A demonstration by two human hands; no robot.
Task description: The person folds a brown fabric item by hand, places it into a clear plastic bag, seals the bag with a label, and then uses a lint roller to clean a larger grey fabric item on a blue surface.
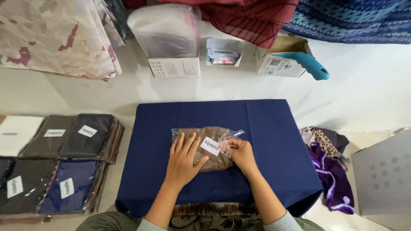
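A clear plastic bag (212, 134) with a folded brown cloth inside lies on a dark blue cloth (265, 141) spread over a low surface. A white label (210, 146) sits on the bag's front. My left hand (183, 160) rests flat on the bag's left part, fingers spread. My right hand (240, 154) pinches the bag's right end near its open flap.
Stacks of bagged folded cloths (55, 162) in black, brown, white and blue lie at the left. Small cardboard boxes (174, 66) and a blue-handled tool (308, 64) stand at the back. Loose purple and patterned fabric (329, 167) lies at the right beside a grey box (385, 175).
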